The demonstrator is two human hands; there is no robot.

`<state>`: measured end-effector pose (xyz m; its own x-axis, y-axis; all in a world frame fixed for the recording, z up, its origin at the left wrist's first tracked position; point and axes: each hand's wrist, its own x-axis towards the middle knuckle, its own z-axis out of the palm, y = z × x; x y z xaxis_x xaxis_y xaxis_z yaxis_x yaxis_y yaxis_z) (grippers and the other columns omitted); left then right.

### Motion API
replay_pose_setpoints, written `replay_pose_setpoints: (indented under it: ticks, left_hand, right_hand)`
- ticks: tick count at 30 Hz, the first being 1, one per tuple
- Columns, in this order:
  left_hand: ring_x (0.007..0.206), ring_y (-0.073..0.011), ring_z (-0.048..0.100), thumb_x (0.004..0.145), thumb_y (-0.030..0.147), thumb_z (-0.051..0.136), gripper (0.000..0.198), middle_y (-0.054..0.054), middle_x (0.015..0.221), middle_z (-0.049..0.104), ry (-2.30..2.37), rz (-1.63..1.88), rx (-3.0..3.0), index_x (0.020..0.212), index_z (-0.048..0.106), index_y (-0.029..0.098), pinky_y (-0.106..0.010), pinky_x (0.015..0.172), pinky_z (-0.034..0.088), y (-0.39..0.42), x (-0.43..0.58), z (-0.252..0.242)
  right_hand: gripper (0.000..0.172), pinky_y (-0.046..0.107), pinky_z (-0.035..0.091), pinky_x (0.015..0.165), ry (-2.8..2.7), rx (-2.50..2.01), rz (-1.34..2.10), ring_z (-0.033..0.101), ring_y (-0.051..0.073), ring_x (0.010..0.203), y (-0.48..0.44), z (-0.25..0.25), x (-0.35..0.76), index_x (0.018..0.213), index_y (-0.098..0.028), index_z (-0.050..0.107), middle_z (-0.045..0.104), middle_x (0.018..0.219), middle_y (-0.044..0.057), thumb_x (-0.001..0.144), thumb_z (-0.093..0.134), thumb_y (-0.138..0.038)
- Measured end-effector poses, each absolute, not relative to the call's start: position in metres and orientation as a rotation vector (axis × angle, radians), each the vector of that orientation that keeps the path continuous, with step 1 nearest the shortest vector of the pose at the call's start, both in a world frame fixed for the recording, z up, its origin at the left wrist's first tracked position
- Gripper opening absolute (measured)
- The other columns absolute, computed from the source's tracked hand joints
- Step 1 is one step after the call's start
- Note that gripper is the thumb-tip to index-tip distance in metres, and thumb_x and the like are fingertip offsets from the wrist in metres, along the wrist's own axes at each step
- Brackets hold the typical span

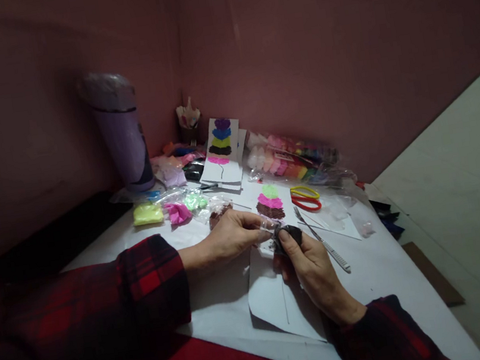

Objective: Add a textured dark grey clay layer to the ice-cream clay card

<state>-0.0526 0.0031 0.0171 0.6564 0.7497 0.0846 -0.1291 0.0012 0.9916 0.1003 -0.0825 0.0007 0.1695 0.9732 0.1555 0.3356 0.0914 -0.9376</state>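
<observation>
My left hand (pixel 230 237) pinches the clear plastic edge of a small bag (pixel 268 224), fingers closed on it. My right hand (pixel 311 265) grips the same bag, which holds a lump of black clay (pixel 287 233), with the thumb pressed on top. Both hands meet above a white sheet of paper (pixel 276 301) with a thin drawn line. Just beyond them lies a clay picture with green, pink and brown layers (pixel 269 201). A metal fork (pixel 321 237) lies to the right of my right hand.
Small bags of yellow (pixel 147 213), pink (pixel 178 212) and green (pixel 195 200) clay lie at the left. A purple tumbler (pixel 121 131), a propped card with coloured clay layers (pixel 222 146), a clay pack (pixel 295 159) and yellow and red rings (pixel 306 197) stand behind.
</observation>
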Motion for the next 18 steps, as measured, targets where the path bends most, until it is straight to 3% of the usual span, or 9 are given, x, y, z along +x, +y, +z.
replay_pose_setpoints:
  ticks: [4, 13, 18]
  left_hand:
    - [0.059, -0.0094, 0.05, 0.06, 0.022, 0.076, 0.018, -0.001, 0.065, 0.064, 0.563, 0.734, 1.349, 0.075, 0.074, 0.012, -0.023, 0.057, 0.036, 0.0025, -0.0514, 0.0175]
    - [0.052, -0.0066, 0.046, 0.054, 0.021, 0.078, 0.02, 0.004, 0.053, 0.055, 0.541, 0.695, 1.313, 0.057, 0.062, 0.011, -0.02, 0.054, 0.034, 0.0026, -0.0497, 0.0192]
    - [0.049, -0.0058, 0.043, 0.059, 0.022, 0.076, 0.019, 0.004, 0.052, 0.053, 0.557, 0.698, 1.332, 0.058, 0.06, 0.012, -0.02, 0.051, 0.032, 0.0011, -0.0496, 0.021]
  right_hand:
    - [0.043, 0.023, 0.036, 0.038, -1.391, -1.431, 0.784, 0.047, 0.01, 0.037, -0.0838, 0.0023, 0.1001, 0.066, -0.019, 0.052, 0.055, 0.048, -0.002, 0.093, 0.048, -0.052]
    - [0.044, 0.024, 0.035, 0.038, -1.355, -1.42, 0.803, 0.047, 0.011, 0.037, -0.085, 0.0042, 0.0981, 0.066, -0.02, 0.049, 0.053, 0.044, -0.003, 0.092, 0.049, -0.055]
    - [0.043, 0.022, 0.037, 0.036, -1.24, -1.401, 0.898, 0.047, 0.01, 0.035, -0.0844, 0.0052, 0.0971, 0.068, -0.02, 0.048, 0.054, 0.044, -0.004, 0.09, 0.05, -0.058]
